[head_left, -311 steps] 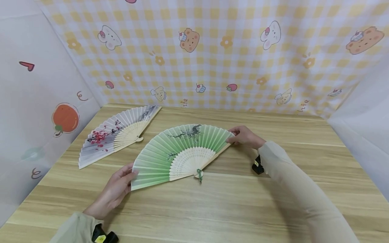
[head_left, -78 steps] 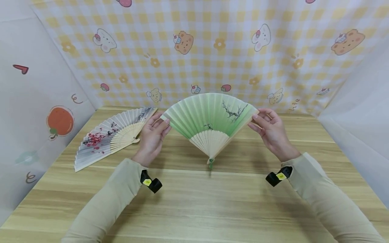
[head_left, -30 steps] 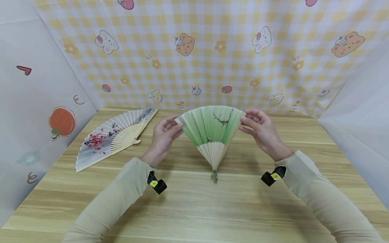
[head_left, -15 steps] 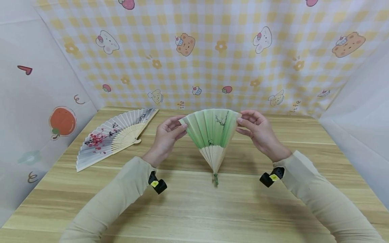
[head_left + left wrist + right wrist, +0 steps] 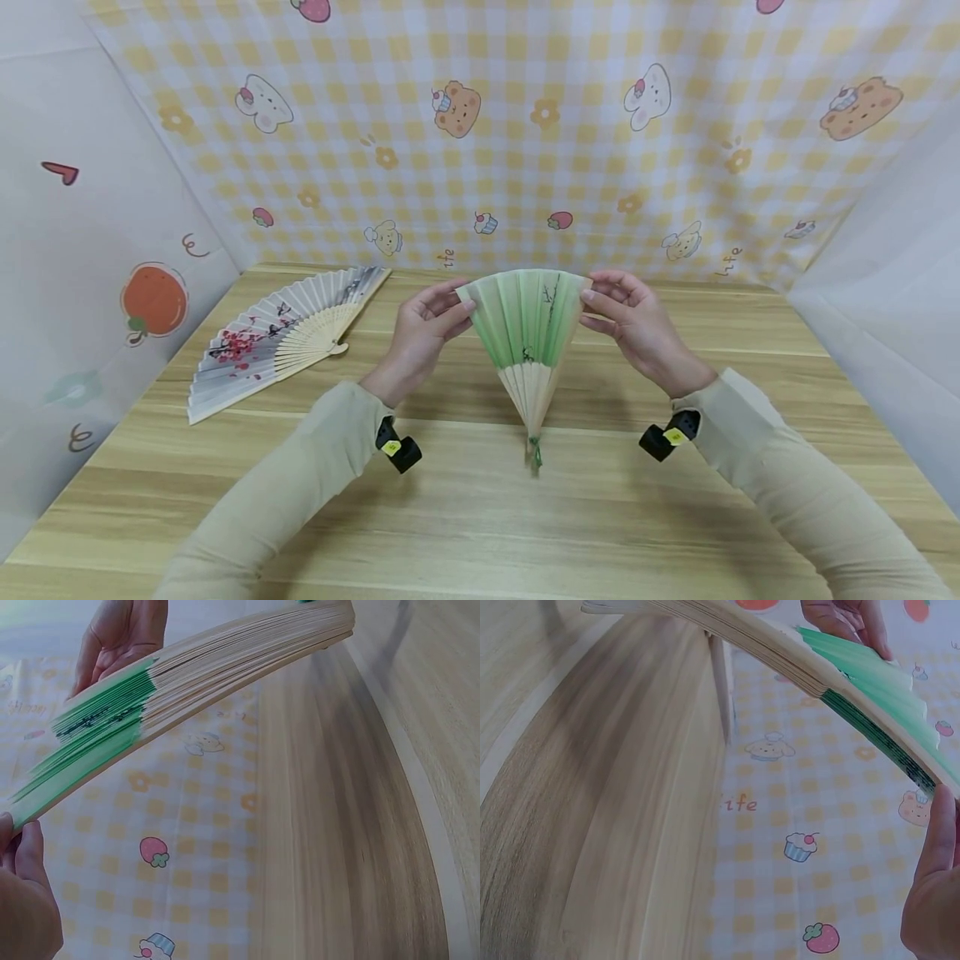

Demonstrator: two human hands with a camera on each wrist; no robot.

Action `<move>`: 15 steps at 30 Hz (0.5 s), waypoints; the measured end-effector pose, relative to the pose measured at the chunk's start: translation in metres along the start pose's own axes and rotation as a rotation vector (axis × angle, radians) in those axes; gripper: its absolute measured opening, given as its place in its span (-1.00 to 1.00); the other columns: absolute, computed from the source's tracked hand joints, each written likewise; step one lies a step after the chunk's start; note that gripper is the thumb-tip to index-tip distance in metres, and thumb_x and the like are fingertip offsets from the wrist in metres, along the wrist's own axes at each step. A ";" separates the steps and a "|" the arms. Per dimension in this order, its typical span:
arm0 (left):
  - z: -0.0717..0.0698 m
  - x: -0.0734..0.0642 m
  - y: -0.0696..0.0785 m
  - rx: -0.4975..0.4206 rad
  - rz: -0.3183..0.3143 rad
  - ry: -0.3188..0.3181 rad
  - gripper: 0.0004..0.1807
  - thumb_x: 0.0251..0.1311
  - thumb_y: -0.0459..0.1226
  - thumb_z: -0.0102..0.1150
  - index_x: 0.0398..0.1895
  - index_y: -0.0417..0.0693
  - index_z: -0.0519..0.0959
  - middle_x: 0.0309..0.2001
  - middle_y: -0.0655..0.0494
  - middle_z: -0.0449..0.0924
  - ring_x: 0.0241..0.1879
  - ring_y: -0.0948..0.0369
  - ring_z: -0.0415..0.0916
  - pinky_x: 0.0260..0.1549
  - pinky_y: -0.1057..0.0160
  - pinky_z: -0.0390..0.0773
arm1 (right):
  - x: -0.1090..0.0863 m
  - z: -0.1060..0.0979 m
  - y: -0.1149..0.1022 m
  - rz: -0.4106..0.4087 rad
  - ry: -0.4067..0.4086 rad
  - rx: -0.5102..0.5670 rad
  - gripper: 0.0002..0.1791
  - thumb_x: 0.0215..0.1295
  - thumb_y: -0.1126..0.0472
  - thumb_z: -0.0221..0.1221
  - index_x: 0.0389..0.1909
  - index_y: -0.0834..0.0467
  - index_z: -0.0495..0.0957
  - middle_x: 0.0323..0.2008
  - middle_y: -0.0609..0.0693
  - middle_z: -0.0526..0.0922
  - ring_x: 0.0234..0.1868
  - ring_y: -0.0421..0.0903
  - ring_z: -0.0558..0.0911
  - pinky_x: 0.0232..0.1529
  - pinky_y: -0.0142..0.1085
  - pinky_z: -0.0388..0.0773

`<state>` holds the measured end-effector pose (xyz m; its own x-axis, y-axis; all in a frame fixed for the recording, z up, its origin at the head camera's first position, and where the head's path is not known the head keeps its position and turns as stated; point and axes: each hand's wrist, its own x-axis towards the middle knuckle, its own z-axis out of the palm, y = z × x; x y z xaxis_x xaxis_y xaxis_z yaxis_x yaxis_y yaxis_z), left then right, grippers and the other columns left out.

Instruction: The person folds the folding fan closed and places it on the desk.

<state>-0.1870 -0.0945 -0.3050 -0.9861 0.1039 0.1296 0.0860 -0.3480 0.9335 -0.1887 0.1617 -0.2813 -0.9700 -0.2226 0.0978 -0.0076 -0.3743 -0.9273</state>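
A green folding fan [image 5: 525, 325] with pale wooden ribs is held partly spread between both hands, its pivot and green tassel [image 5: 536, 452] pointing toward the person. My left hand [image 5: 423, 329] pinches its left outer corner between thumb and fingers. At the opposite upper corner, my right hand [image 5: 633, 325] pinches the outer rib in the same way. In the left wrist view the ribs of the green fan [image 5: 180, 682] appear as a narrow stack, and the right wrist view shows the fan [image 5: 877, 727] edge-on with some green folds spread.
A second folding fan [image 5: 288, 337], grey-white with red blossoms, lies spread on the wooden table [image 5: 480, 525] at the left. A yellow checked cloth [image 5: 495, 167] hangs behind the table, and a white cloth [image 5: 97, 275] hangs along the left side.
The green fan was first spread wide low over the table, then lifted upright. Both hands have moved toward each other, narrowing its spread; the blossom fan has stayed put.
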 end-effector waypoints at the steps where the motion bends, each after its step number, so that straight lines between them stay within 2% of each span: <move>1: 0.000 0.000 0.000 0.000 0.000 -0.001 -0.63 0.09 -0.51 0.06 0.02 -0.30 0.39 -0.26 0.09 0.54 -0.26 0.24 0.52 -0.15 0.26 0.51 | 0.000 0.001 0.000 0.004 -0.001 0.005 -0.77 0.12 0.44 0.12 -0.18 0.20 0.44 -0.37 -0.04 0.54 -0.35 -0.17 0.58 -0.27 -0.35 0.57; 9: 0.003 0.001 0.000 -0.041 0.011 -0.024 -0.65 0.10 -0.53 0.04 0.01 -0.29 0.40 -0.23 0.08 0.55 -0.23 0.23 0.53 -0.13 0.24 0.50 | 0.000 0.005 0.000 0.023 -0.005 0.014 -0.78 0.12 0.44 0.12 -0.21 0.17 0.45 -0.36 -0.04 0.54 -0.36 -0.17 0.57 -0.28 -0.37 0.57; 15: 0.007 0.002 0.000 -0.051 0.017 -0.030 -0.59 0.11 -0.54 0.01 0.07 -0.41 0.30 -0.25 0.12 0.56 -0.25 0.25 0.53 -0.14 0.25 0.50 | 0.000 0.008 0.001 0.030 -0.015 0.018 -0.78 0.13 0.44 0.11 -0.20 0.16 0.45 -0.36 -0.04 0.55 -0.36 -0.17 0.57 -0.28 -0.37 0.57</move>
<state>-0.1875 -0.0876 -0.3020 -0.9798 0.1253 0.1559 0.0946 -0.3966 0.9131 -0.1869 0.1544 -0.2790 -0.9660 -0.2471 0.0760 0.0256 -0.3839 -0.9230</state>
